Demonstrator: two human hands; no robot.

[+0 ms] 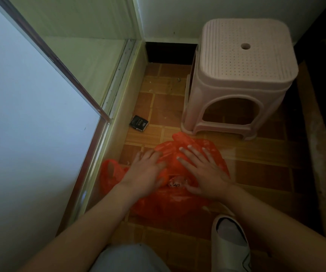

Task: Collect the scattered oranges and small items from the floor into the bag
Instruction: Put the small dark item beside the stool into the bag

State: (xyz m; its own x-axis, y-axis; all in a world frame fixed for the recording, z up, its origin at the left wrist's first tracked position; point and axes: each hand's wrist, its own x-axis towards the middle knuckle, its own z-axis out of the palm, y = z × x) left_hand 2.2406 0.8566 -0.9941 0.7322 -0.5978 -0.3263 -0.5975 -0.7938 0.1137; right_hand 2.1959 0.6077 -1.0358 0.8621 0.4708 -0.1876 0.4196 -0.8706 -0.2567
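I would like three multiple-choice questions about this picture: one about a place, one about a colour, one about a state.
1. Where does the small black packet lie?
A. under the stool
B. on the floor by the sliding-door track
C. inside the bag

2. What colour is the thin plastic bag?
A. orange-red
B. blue
C. white

3. How are the two hands?
A. both raised in the air
B. both flat on the bag
C. one holding the stool

Answers: 1 B, it lies left of the pale pink plastic stool; 2 A, clearly orange-red; 3 B, the left hand and right hand rest open on it.

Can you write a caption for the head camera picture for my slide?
Both hands, left hand and right hand, press on an orange bag beside a pink stool.
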